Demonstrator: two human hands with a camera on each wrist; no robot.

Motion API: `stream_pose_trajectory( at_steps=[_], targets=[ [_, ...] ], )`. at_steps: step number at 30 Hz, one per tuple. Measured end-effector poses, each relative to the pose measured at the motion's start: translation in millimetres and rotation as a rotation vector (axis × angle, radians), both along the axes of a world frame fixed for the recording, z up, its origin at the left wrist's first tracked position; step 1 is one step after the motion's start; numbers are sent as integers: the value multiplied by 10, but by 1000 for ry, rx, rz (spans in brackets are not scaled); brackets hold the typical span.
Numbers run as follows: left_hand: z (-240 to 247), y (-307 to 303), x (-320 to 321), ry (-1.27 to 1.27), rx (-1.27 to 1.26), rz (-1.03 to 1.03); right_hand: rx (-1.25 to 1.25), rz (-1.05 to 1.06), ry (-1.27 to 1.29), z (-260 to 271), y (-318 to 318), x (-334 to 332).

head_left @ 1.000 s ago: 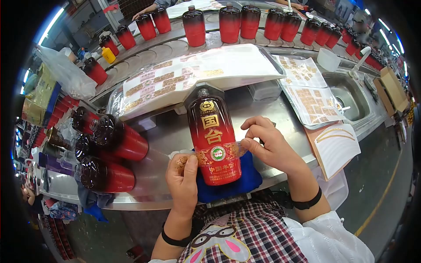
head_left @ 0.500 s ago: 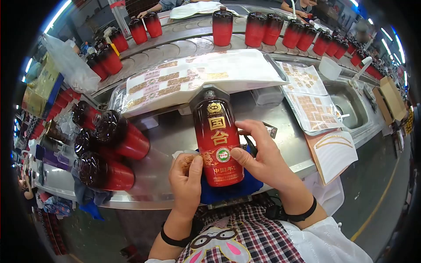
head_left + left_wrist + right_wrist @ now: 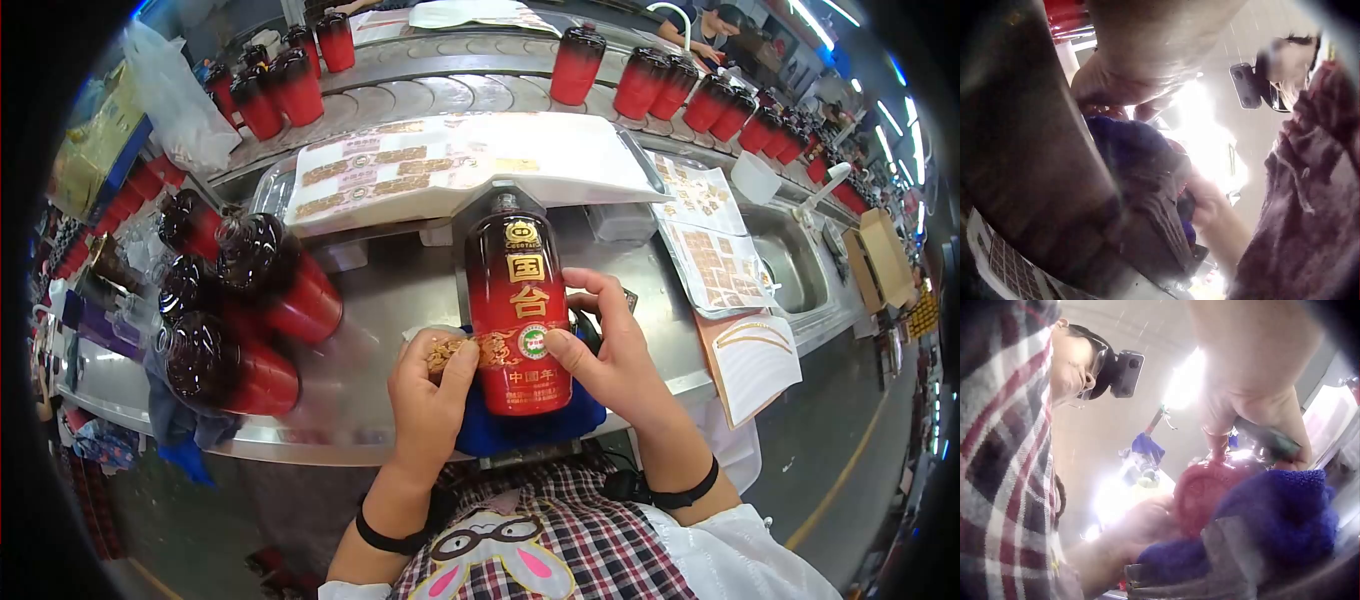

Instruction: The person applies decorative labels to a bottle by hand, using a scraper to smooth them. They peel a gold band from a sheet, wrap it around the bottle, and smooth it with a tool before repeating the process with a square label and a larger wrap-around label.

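Observation:
A glossy black-to-red bottle [image 3: 508, 270] with gold lettering leans face up on a blue cloth [image 3: 592, 414], its neck in a grey cradle. Across its lower front runs a gold patterned band with a round green-and-white medallion [image 3: 533, 345]. My left hand [image 3: 425, 400] pinches the band's loose gold end [image 3: 443, 352] between thumb and fingers, beside the bottle's left edge. On the other side, my right hand [image 3: 625, 365] presses its thumb near the medallion. A dark greenish flat tool [image 3: 1269, 440] is gripped in those right fingers. Both wrists wear black straps.
Several similar bottles [image 3: 245, 365] lean at the left. Behind the cradle, a sloped board [image 3: 565, 145] bears decal sheets, with a tray of more sheets [image 3: 715, 265] to the right beside a sink [image 3: 790, 255]. Bottles line a conveyor [image 3: 440, 90] at the back.
My right hand has moved from holding out the band's right end to laying its thumb on the bottle's front. My left hand keeps its pinch. The camera view has shifted.

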State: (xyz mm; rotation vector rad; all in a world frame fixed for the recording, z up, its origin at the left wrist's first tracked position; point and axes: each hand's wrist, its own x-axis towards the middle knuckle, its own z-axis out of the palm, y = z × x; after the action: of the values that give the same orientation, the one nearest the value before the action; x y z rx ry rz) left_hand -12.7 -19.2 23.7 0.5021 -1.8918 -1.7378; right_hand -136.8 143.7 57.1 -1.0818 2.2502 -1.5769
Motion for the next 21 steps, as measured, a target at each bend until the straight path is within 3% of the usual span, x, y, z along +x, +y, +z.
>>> stream_pose_trajectory(
  at_steps=[9,12,16,21],
  targets=[
    [-124,-55,23,-60,-136,30,-11,-2,-54,-6,0,16],
    [-160,-42,66,15,-593,376,-22,5,-52,0,-5,26],
    [112,313,294,37,-882,62,-19,9,-86,-5,-6,27],
    [-119,296,277,11,-783,31,-14,-2,-92,20,-9,41]
  ],
)
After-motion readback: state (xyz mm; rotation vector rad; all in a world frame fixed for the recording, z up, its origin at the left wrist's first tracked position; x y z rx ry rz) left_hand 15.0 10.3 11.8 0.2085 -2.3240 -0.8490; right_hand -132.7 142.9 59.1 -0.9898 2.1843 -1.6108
